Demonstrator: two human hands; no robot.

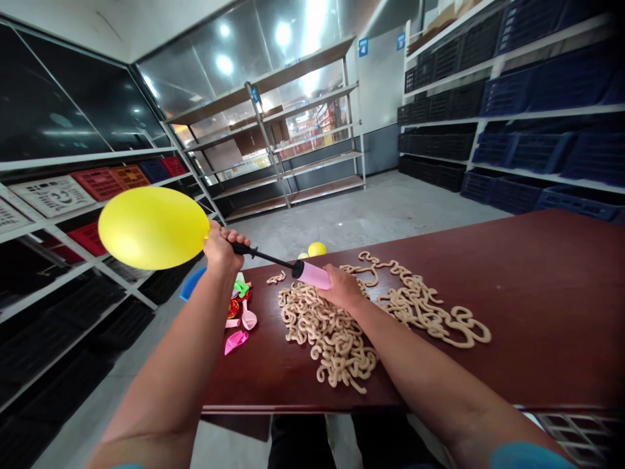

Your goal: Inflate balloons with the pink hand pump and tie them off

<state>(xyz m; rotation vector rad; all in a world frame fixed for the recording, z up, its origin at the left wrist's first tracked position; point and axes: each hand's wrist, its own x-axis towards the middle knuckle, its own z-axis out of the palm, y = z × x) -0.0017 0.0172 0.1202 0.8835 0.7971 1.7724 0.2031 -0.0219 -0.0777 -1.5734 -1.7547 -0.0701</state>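
Note:
A balloon pump (312,274) with a pink barrel and black rod is stretched out between my two hands above the table. My left hand (223,247) is closed round its black end, where an inflated yellow balloon (153,228) sticks out to the left. My right hand (344,286) wraps round the pink barrel. Below the pump lies a pile of beige curly strands (327,332), partly hidden by my right hand and forearm. Several limp balloons, among them a pink balloon (236,342) and a pale pink balloon (249,316), lie near the table's left edge.
The dark red table (537,293) reaches far to the right. More beige strands (415,299) spread beyond my right forearm. Past the far edge is a yellow ball-like thing (317,249). Shelves with crates (522,153) stand right and left, and a metal rack (288,176) stands behind.

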